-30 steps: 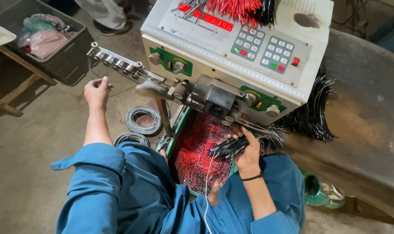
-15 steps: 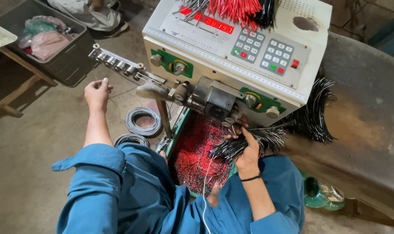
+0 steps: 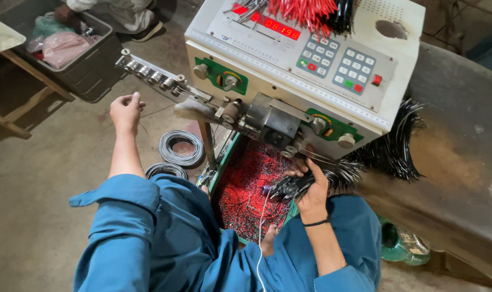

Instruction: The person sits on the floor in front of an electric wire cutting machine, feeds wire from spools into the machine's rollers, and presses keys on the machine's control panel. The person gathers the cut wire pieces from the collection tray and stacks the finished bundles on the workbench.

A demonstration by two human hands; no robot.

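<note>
My right hand (image 3: 311, 189) has dropped back from the outlet of the cream wire-cutting machine (image 3: 305, 70) since half a second ago, and the bundle of black wire pieces (image 3: 289, 186) has come down with it. I grasp that bundle firmly above the tray of red cut wires (image 3: 246, 189); its long axis lies roughly level, ends pointing left. My left hand (image 3: 126, 111) stays loosely clenched below the roller bar (image 3: 151, 73), pinching a thin wire.

Bare concrete floor (image 3: 51, 205), perhaps dusty.
</note>
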